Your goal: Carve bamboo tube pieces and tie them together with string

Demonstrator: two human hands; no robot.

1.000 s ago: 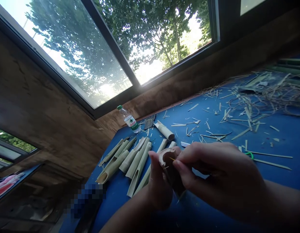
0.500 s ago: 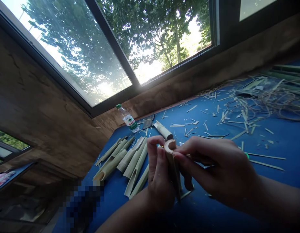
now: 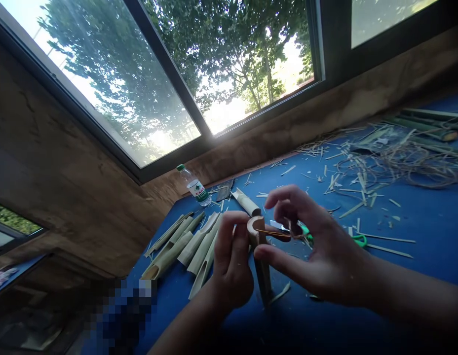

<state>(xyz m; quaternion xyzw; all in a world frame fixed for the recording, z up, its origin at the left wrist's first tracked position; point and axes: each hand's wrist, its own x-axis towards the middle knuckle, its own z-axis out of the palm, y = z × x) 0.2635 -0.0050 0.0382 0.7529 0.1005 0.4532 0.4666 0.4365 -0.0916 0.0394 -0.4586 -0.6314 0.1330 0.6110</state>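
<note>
head view: left hand (image 3: pixel 232 261) clenched on one split bamboo tube (image 3: pixel 260 261), upright in that grip. right hand (image 3: pixel 320 246) half-open at its rim — can't tell if it's pinching anything — six-odd bamboo pieces (image 3: pixel 190 246) lying on the blue surface (image 3: pixel 399 266), one pair of green-handled scissors (image 3: pixel 358 240) alongside.

Left hand (image 3: pixel 232 261) curls; right hand (image 3: pixel 318 251) spreads open.

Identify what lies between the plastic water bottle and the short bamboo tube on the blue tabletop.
The head view shows a dark flat piece, possibly a blade, on the blue tabletop, with thin bamboo slivers beside it.
</note>
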